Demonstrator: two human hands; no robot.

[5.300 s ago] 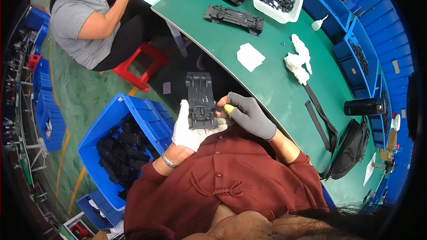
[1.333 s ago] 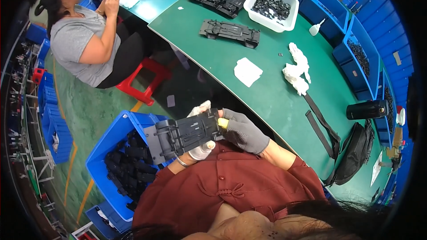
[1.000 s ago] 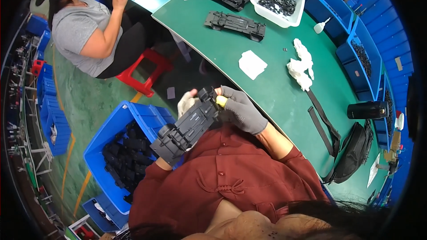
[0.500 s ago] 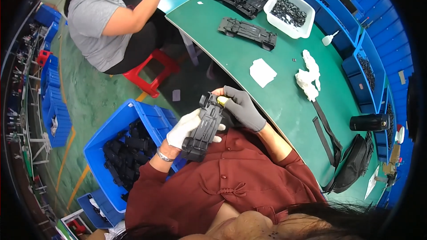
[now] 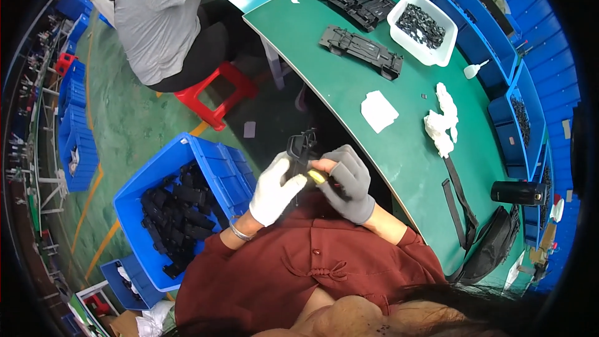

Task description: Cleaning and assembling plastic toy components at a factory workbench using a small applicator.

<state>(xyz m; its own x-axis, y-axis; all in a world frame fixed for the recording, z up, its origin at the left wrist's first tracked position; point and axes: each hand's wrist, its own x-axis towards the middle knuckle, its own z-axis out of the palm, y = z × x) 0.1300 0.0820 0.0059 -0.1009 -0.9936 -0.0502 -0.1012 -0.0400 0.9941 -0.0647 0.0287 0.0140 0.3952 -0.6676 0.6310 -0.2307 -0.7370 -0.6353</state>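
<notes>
A black plastic chassis (image 5: 301, 148), like the base of a toy car, is held in front of my body, tilted so that its narrow end shows. My left hand (image 5: 274, 190), in a white glove, is closed around its left side and hides its lower part. My right hand (image 5: 346, 184) wears a grey glove with bare fingertips and something yellow on the thumb. Its fingers are curled together against the chassis's right edge. Whether a small part sits between them is hidden.
On my left, a blue crate (image 5: 137, 243) holds many black parts. The green table (image 5: 349, 109) carries another chassis (image 5: 362, 51), a joined group of them (image 5: 350, 0), a white tub (image 5: 450, 50), white paper (image 5: 379, 112) and a black bag (image 5: 493, 246). A co-worker sits on a red stool (image 5: 215, 97).
The chassis has turned from broad side showing to nearly end-on. My right hand has moved down along it, its fingers now more curled. The co-worker leans farther forward.
</notes>
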